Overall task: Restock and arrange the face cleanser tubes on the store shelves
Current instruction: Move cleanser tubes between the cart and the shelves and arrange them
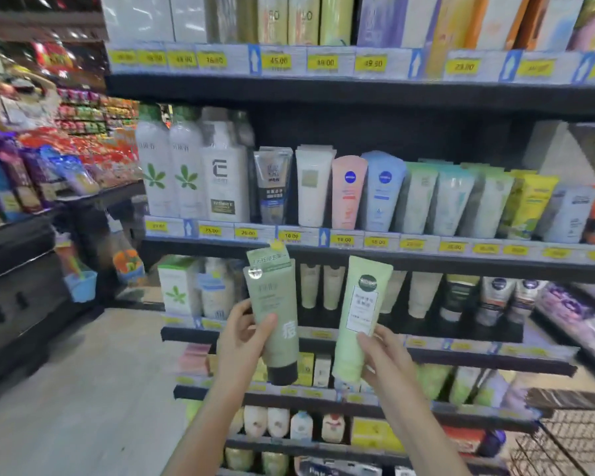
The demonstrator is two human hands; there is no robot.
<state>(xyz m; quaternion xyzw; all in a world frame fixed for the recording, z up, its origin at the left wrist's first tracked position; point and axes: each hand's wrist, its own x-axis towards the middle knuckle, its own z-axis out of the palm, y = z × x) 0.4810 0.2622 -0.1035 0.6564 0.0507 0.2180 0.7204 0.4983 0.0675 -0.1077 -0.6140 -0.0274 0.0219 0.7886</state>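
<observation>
Two tubes are not on a shelf yet: the left hand [243, 333] grips the dark green tube [275, 317] and the right hand [383, 355] grips the light green tube [359, 314], both held up before the shelf [426, 333] with gaps.

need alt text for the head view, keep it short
Left hand holds a dull green tube with a black cap, right hand a pale green tube, both upright before store shelves stocked with cleanser tubes.
</observation>
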